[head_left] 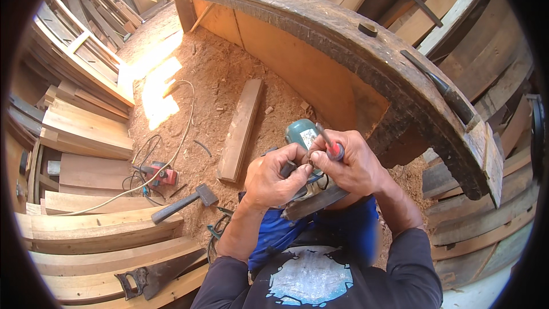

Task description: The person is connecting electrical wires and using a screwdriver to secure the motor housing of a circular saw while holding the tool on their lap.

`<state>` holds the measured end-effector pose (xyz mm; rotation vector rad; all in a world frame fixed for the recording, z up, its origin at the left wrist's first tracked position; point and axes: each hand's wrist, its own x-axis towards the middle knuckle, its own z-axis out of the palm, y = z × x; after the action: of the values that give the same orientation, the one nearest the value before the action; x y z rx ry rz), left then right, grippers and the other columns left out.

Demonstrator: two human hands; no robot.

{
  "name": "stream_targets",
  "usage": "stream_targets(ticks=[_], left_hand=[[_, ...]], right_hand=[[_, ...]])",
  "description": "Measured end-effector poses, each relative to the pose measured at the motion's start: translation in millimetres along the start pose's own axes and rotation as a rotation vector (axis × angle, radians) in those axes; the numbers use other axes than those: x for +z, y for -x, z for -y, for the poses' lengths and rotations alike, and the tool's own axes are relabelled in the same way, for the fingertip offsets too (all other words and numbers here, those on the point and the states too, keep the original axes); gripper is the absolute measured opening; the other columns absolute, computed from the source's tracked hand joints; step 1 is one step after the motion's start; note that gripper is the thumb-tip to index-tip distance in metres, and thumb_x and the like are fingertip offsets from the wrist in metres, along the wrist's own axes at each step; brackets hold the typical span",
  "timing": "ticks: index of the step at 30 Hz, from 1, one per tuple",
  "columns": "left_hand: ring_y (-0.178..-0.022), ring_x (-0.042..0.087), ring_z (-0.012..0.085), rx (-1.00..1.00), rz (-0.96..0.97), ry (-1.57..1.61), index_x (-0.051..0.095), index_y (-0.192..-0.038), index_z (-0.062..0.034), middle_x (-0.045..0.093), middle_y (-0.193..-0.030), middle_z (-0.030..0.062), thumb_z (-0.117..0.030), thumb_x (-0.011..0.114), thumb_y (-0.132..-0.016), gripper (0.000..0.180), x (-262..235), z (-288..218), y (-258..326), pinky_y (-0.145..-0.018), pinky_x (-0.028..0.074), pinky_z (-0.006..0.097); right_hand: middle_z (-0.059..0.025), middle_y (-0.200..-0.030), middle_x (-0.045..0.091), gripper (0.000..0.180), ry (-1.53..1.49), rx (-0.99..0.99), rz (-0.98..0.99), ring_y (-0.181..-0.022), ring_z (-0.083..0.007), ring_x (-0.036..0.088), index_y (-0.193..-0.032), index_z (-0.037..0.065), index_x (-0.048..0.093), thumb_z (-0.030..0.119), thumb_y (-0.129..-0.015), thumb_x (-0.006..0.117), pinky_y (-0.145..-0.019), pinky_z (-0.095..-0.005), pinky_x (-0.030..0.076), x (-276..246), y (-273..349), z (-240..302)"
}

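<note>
My left hand (pixel 275 176) is closed in front of my lap, its thumb and fingers pinching a small dark piece (pixel 287 169); its kind is hard to make out. My right hand (pixel 357 166) is wrapped around a screwdriver (pixel 335 150) with a red handle. The thumbs and fingertips of both hands meet or nearly meet. Beneath and beyond them, a power tool with a teal housing (pixel 302 133) rests at my lap, largely covered by my hands. A dark, flat long part (pixel 314 201) lies across my thighs under my wrists.
A workbench (pixel 343 28) curves along the right, with a chisel-like tool (pixel 449 92) on it. On the shavings-covered floor lie a timber block (pixel 241 131), a hammer (pixel 186 202) and a red power tool (pixel 163 173) with a cord. A handsaw (pixel 154 277) lies on stacked boards at left.
</note>
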<state>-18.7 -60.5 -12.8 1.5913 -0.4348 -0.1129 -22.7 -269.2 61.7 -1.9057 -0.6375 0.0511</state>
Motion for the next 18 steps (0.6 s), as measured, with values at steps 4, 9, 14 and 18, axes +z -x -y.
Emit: stream_targets(ticks=[4,9,14,18], left_hand=[[-0.058,0.052,0.0039,-0.049,0.031,-0.004,0.071,-0.091,-0.0121,0.06,-0.065,-0.0047,-0.025,0.075,-0.09,0.014,-4,-2,1,-0.056,0.042,0.025],[-0.062,0.052,0.003,-0.051,0.01,0.035,0.07,-0.091,-0.0107,0.061,-0.068,-0.0059,-0.024,0.075,-0.091,0.014,-2,-3,1,-0.057,0.042,0.024],[-0.065,0.051,0.0016,-0.029,0.001,0.074,0.07,-0.092,-0.0078,0.06,-0.071,-0.0068,-0.022,0.073,-0.093,0.015,-2,0,0,-0.058,0.041,0.023],[-0.065,0.05,0.0014,-0.019,0.008,0.101,0.07,-0.092,-0.0074,0.059,-0.071,-0.0076,-0.022,0.073,-0.094,0.015,-2,0,-1,-0.058,0.04,0.022]], right_hand=[[-0.002,-0.074,0.059,0.009,-0.28,0.099,-0.055,-0.072,-0.0101,0.056,-0.091,0.002,0.065,0.009,-0.096,0.068,-0.067,-0.0322,0.048,3,2,-6],[0.0008,-0.078,0.056,0.001,-0.11,-0.058,-0.113,-0.074,-0.0084,0.051,-0.09,0.003,0.064,0.003,-0.091,0.065,-0.068,-0.0299,0.045,-5,3,-6],[0.0007,-0.077,0.052,0.003,-0.126,0.021,-0.076,-0.073,-0.0091,0.049,-0.09,0.002,0.063,0.001,-0.088,0.061,-0.067,-0.03,0.044,-4,6,-12],[-0.0015,-0.076,0.055,0.007,-0.082,0.012,-0.064,-0.072,-0.009,0.05,-0.091,0.0,0.066,0.001,-0.088,0.06,-0.067,-0.0301,0.045,-4,4,-9]])
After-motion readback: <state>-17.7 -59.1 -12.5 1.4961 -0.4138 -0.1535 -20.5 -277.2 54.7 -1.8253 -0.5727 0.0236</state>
